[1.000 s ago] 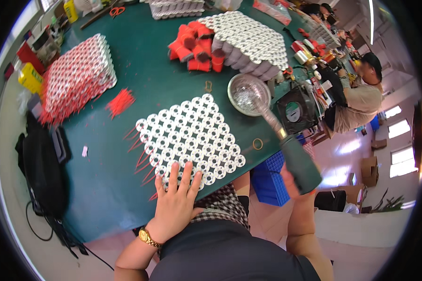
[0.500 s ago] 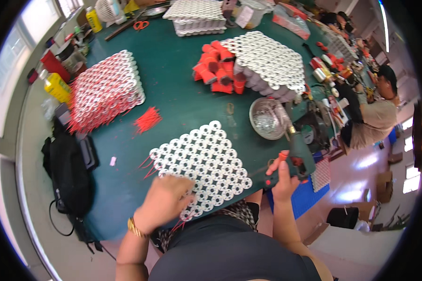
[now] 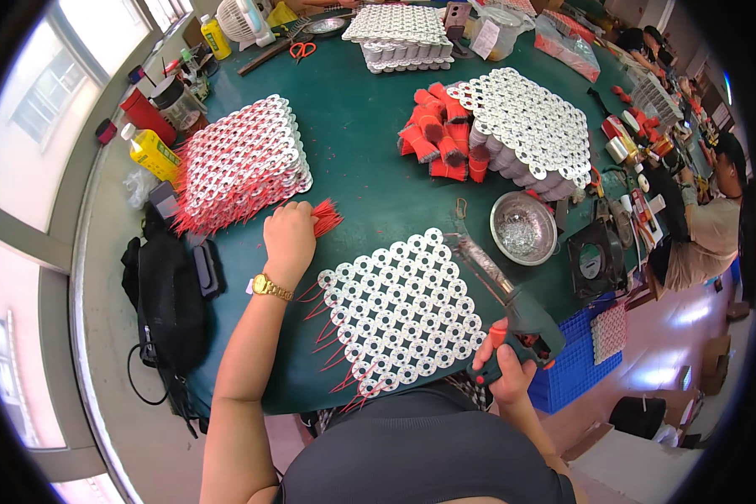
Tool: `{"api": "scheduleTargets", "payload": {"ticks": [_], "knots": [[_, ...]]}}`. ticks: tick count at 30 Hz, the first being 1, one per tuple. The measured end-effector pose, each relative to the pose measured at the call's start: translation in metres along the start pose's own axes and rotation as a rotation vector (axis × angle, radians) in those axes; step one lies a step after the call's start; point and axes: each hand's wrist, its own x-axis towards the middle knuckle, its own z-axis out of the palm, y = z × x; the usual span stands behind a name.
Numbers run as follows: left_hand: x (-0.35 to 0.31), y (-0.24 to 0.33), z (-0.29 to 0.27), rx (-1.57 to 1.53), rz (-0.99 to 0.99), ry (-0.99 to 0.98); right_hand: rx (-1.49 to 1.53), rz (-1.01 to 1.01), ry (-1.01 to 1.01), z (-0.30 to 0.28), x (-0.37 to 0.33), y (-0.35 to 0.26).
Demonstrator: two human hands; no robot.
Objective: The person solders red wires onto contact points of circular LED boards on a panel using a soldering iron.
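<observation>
My left hand (image 3: 289,242), with a gold watch on its wrist, is at a pile of short red wires (image 3: 329,217). Its fingertips are pinched together on the near end of the pile. In my right hand (image 3: 506,370) is a dark green soldering gun (image 3: 531,317) with a red trigger, its metal nose pointing up and left past the far right corner of a panel. That panel of joined white rings (image 3: 403,311) lies flat on the green table (image 3: 361,155) before me. Several red wires stick out along its left edge.
At the left stands a stack of white ring panels with red wires (image 3: 245,164), beside a black bag (image 3: 170,298). Red cylindrical bundles (image 3: 443,134) lie against another white stack (image 3: 529,126). A metal bowl (image 3: 523,228) sits near the soldering gun. A co-worker (image 3: 704,218) is at the right.
My left hand has gone from the panel's left edge out to the red wire pile. More red wires show along that edge now. The soldering gun's nose has swung toward the panel, away from the bowl.
</observation>
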Motion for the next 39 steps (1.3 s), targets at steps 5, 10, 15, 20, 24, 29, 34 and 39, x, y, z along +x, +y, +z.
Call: {"api": "scheduleTargets", "payload": {"ticks": [5, 10, 15, 20, 24, 29, 34, 39], "knots": [[0.001, 0.001, -0.003, -0.212, -0.057, 0.05, 0.647, 0.404, -0.064, 0.01, 0.0, -0.007], [-0.004, -0.006, 0.004, -0.134, 0.145, 0.312, 1.151, 0.643, -0.218, 0.004, 0.017, 0.008], [-0.022, -0.005, -0.014, -0.433, -0.015, 0.353, 1.191, 0.69, -0.262, 0.003, 0.025, 0.017], [-0.059, 0.017, -0.035, -0.935, -0.387, 0.098, 0.583, 0.553, -0.197, 0.011, 0.026, 0.006], [-0.079, 0.035, -0.042, -0.873, -0.34, 0.041, 0.457, 0.429, -0.259, 0.016, 0.025, 0.011], [-0.104, 0.042, -0.031, -0.921, -0.564, -0.05, 0.313, 0.431, -0.285, 0.027, 0.027, 0.014], [-0.111, 0.037, -0.028, -0.761, -0.507, -0.019, -0.003, 0.37, -0.358, 0.034, 0.032, 0.003], [-0.111, 0.038, -0.031, -0.725, -0.538, -0.051, -0.613, 0.094, -0.568, 0.024, 0.037, 0.008]]}}
